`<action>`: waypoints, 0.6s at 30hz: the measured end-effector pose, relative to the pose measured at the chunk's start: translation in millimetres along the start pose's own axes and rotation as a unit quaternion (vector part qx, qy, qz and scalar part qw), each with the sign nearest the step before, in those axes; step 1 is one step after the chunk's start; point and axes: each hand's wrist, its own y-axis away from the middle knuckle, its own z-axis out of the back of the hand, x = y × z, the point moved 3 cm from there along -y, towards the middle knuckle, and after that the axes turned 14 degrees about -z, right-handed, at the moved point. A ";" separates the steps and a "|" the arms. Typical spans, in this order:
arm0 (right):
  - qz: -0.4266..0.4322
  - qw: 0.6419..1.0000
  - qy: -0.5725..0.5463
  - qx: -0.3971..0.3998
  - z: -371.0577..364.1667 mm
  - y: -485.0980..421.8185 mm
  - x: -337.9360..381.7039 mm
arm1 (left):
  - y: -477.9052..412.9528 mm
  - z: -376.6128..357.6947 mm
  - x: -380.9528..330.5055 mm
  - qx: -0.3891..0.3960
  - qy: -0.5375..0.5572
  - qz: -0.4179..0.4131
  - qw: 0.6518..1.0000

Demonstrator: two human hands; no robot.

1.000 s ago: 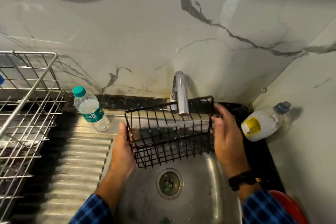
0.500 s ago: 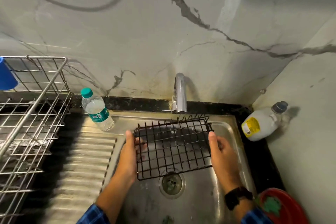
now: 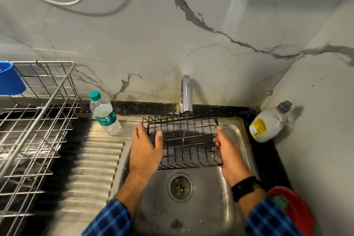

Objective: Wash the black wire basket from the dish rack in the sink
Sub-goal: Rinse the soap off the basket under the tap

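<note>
Black wire basket (image 3: 183,141), gripped at its ends by our left hand (image 3: 146,149) and right hand (image 3: 229,154), we judge light, rigid, wet-slick: hold the end rims.

you're looking at matt black metal wire on the basket (image 3: 183,141), dull scuffed steel in the sink (image 3: 207,208), glossy chrome tap (image 3: 185,94), clear smooth plastic bottle (image 3: 104,114).

The wire basket (image 3: 183,140) is black against the dull silver sink (image 3: 210,207). The sleeves (image 3: 111,218) are blue plaid; the watch strap (image 3: 246,188) is black. At upper left a cup (image 3: 10,79) is bright blue. The water bottle (image 3: 105,116) has a teal cap and label. At lower right a red bowl (image 3: 298,210) holds something green, perhaps a scrubber.
</note>
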 end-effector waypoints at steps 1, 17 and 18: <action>-0.005 1.000 0.019 0.017 -2.6 -1.4 -1.8 | 5.6 -5.9 -6.4 0.013 -0.028 -0.010 0.999; -0.026 0.988 0.095 0.120 -2.6 23.4 34.5 | 55.4 -11.9 -49.1 0.116 -0.216 -0.439 0.864; -0.039 0.991 0.079 0.103 -2.0 19.8 34.7 | 52.2 -6.7 -33.7 0.121 -0.218 -0.401 0.881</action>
